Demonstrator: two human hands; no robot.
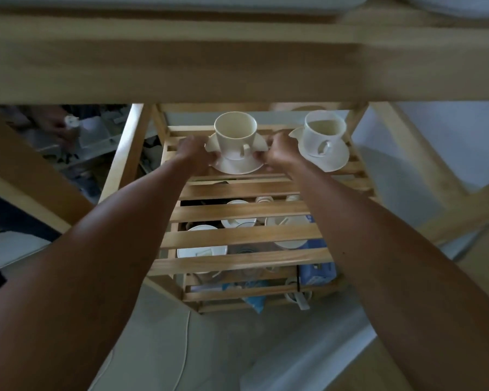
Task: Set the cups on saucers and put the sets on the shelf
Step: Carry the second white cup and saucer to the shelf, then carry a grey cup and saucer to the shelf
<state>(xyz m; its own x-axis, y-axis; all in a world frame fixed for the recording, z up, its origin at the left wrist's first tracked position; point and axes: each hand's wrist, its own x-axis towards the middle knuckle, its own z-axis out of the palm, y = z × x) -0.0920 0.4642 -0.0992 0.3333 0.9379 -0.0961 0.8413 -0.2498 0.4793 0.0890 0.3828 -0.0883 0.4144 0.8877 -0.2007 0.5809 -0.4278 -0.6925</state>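
Note:
A cream cup [235, 131] stands upright on a white saucer [237, 165], handle toward me, at the back of the slatted wooden shelf [243, 211]. My left hand [194, 150] grips the saucer's left edge and my right hand [278, 150] grips its right edge. I cannot tell whether the saucer rests on the slats. To the right, a second cup [325, 132] sits on its own saucer [329, 159] on the same shelf, touched by neither hand.
A wide wooden tabletop edge [237, 66] runs across the view above the shelf. Lower shelves, seen through the slats, hold more saucers [202, 251], cups and blue packets [316, 270]. A white cable [185, 342] lies on the floor. Someone's hand [55, 127] works at the far left.

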